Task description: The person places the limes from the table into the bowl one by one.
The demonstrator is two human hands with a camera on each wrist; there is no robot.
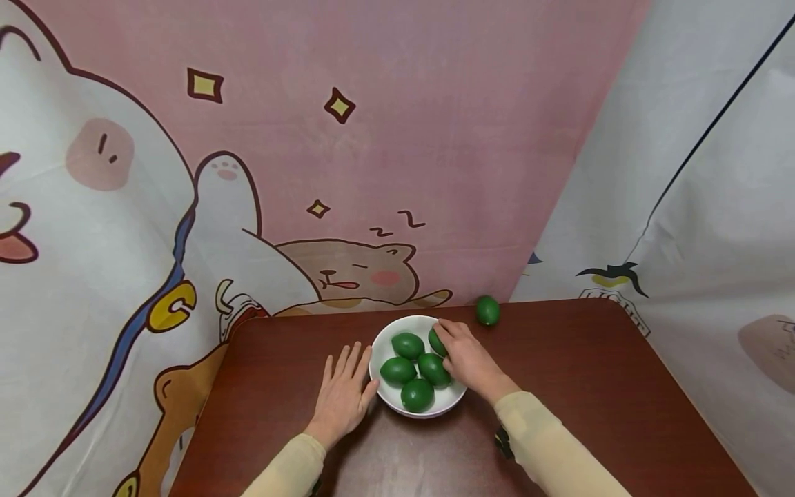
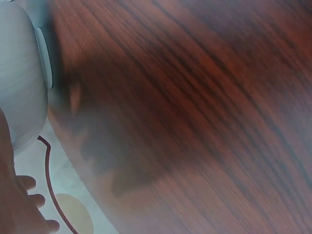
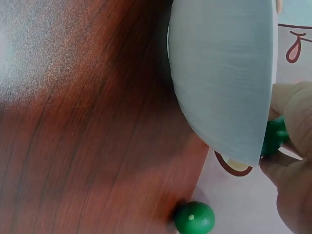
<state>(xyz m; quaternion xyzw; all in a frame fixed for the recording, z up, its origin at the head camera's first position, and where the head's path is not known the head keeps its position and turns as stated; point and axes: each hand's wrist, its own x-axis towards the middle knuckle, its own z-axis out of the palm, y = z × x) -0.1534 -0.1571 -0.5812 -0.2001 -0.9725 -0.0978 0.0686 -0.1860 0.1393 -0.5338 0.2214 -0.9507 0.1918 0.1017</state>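
Observation:
A white bowl (image 1: 388,407) with several green limes (image 1: 417,395) in it stands on the dark brown table. My left hand (image 1: 341,393) is at the bowl's left side, fingers straight and spread, thumb against the rim. Over the right rim, my right hand (image 1: 472,359) grips a lime (image 1: 437,342) between thumb and fingers; that fruit is partly hidden by the hand. The right wrist view shows the same lime (image 3: 275,135) pinched at the rim. Another lime (image 1: 487,310) lies on the table behind the right hand, near the back edge.
The wooden table (image 1: 590,386) ends at the back against a pink and white cartoon-printed cloth (image 1: 466,172). This cloth also hangs along the left and right sides.

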